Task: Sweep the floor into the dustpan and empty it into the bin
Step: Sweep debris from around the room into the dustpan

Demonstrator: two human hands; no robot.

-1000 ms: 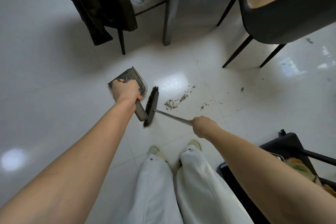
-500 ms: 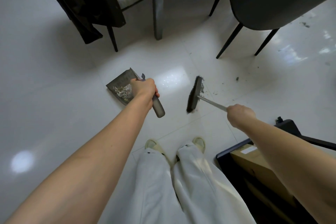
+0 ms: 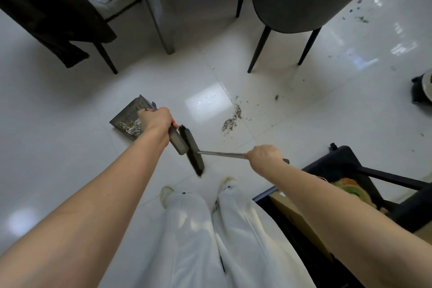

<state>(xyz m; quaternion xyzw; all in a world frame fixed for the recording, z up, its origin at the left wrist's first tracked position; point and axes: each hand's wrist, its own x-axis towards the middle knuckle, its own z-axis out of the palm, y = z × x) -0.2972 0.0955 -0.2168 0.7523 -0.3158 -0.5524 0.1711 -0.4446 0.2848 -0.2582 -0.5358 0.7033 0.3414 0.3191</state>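
Note:
My left hand (image 3: 156, 119) grips the handle of a grey dustpan (image 3: 128, 116) lying on the white tile floor; grey debris sits in the pan. My right hand (image 3: 263, 155) grips the thin metal handle of a black brush (image 3: 192, 149). The brush head is beside the dustpan handle, close to my left hand. A pile of grey dust (image 3: 232, 119) lies on the floor to the right of the brush, with more specks scattered further right (image 3: 276, 97).
A dark chair (image 3: 292, 0) stands behind the dust. A chair draped with dark cloth (image 3: 53, 18) is at the back left, a table leg (image 3: 159, 11) between them. A black frame with a cardboard box (image 3: 346, 194) stands at my right. My feet are below the brush.
The brush swung left from the dust pile to beside the dustpan handle. My right hand followed it. The dustpan stayed where it was.

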